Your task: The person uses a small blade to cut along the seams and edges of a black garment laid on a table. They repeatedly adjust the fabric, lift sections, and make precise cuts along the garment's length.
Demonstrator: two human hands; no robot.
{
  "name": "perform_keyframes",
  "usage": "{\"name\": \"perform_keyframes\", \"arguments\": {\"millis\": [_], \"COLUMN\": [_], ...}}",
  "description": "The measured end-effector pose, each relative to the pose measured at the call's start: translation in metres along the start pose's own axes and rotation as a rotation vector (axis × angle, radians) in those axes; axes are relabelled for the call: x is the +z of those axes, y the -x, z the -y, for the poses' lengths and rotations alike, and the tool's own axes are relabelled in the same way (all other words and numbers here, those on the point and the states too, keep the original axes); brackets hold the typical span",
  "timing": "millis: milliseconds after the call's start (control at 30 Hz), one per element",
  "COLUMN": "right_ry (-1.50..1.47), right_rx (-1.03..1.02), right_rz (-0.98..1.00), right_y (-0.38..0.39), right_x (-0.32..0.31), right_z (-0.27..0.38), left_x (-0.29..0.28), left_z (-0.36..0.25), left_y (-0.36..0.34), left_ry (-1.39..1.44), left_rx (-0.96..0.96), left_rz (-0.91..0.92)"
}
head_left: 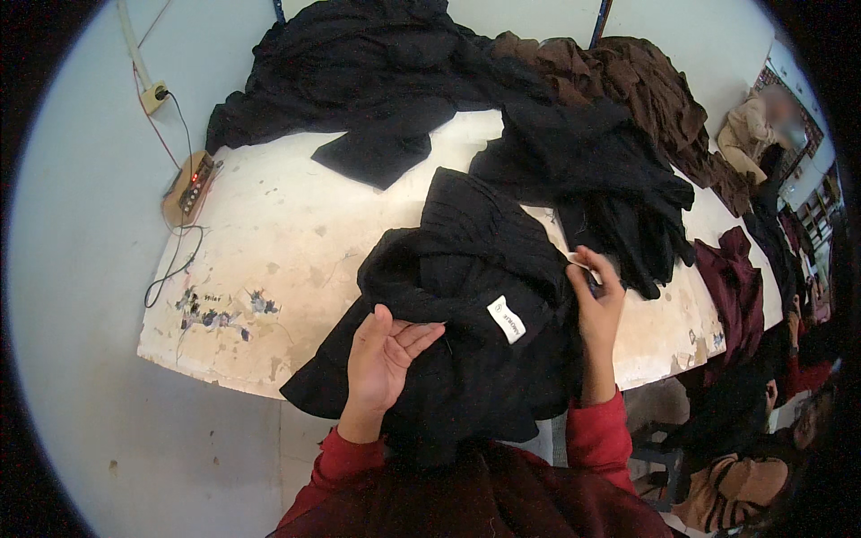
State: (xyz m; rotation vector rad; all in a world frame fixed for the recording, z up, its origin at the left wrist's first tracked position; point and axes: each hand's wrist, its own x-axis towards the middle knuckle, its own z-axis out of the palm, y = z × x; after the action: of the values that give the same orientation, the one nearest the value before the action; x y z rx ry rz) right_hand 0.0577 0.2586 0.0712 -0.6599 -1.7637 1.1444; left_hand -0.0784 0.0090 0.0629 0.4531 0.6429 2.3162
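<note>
A black garment [466,386] with a gathered, pleated part at its top lies over the table's near edge and hangs toward my body. A small white label [506,320] shows on it. My left hand [384,363] rests at the garment's left side, palm turned up, thumb raised and fingers stretched out over the cloth. At the garment's right edge is my right hand [601,300], its thumb and forefinger brought together at the tips. Something small and pale seems to be between them, too small to name.
Black cloth [359,72] is heaped along the back of the white table [269,206], with brown cloth [646,81] and maroon cloth [735,278] at right. A small box with a red light [190,188] and a cable sit at the left edge. Other people [753,134] are at right.
</note>
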Motion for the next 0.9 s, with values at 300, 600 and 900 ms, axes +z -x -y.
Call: {"name": "perform_keyframes", "arguments": {"millis": [300,600,900], "right_ry": [0.207,0.024,-0.047], "right_rx": [-0.679,-0.640,-0.272], "right_rz": [0.339,0.464,-0.292], "right_y": [0.055,0.054,0.010], "right_x": [0.036,0.059,0.001], "right_z": [0.089,0.068,0.071], "left_x": [0.011,0.017,0.017], "left_z": [0.011,0.007,0.004], "left_y": [0.002,0.003,0.006], "left_ry": [-0.031,-0.362,-0.228], "left_rx": [-0.006,0.047,0.083], "left_rz": [0.024,-0.138,-0.142]}}
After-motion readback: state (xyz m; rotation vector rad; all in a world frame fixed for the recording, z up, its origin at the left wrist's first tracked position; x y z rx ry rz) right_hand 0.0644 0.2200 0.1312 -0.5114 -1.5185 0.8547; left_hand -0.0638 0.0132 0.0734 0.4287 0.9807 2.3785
